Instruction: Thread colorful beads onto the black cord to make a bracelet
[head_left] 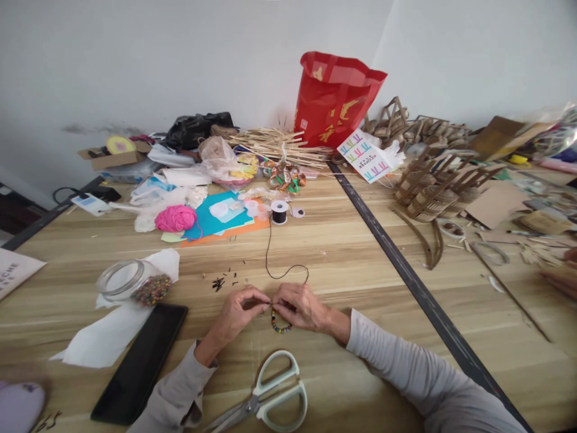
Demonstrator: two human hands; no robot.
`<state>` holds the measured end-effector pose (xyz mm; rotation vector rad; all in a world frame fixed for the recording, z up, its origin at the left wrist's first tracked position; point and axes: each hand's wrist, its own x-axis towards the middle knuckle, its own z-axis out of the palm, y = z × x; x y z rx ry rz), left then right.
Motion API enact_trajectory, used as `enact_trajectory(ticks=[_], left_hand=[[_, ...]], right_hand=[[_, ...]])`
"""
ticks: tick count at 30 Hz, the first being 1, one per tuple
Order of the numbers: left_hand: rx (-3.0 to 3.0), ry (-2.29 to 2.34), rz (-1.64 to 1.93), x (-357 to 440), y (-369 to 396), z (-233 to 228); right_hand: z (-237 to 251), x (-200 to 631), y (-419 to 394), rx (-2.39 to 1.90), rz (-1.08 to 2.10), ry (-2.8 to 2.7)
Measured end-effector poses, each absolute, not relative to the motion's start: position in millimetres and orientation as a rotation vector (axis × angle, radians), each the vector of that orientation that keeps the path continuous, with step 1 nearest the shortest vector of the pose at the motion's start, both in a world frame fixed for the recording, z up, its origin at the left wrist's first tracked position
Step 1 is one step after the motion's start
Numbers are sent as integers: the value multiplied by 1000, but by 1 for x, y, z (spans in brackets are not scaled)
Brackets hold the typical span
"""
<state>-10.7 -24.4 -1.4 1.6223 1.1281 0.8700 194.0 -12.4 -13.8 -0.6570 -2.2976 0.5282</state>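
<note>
My left hand (241, 311) pinches a dark cord end at the middle of the table, its fingertips meeting those of my right hand (298, 305). Both hands are closed on the black cord (288, 276), which trails back to a spool (279, 212). A small loop of multicoloured beads, a beaded bracelet (280, 328), hangs beneath my right fingers and rests near the wood. The exact point where the cord is gripped is partly hidden by the fingers. Scissors with pale green handles (279, 391) lie just in front, their blades partly spread.
To the left lie a glass jar of beads (151, 290), white paper (106, 337) and a black tray-like slab (139, 367). Black cord snippets (219, 284) lie near my left hand. Behind are pink yarn (175, 218) and a red bag (336, 102). Small baskets (426, 192) stand at right, near another person's hand (563, 276).
</note>
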Motion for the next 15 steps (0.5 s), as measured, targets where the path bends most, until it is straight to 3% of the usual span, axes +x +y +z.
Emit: enact_trajectory(ticks=[15], left_hand=[[1628,1131,876,-10,-24,-2]], right_hand=[[-14,194,-12,-639,527,-2271]])
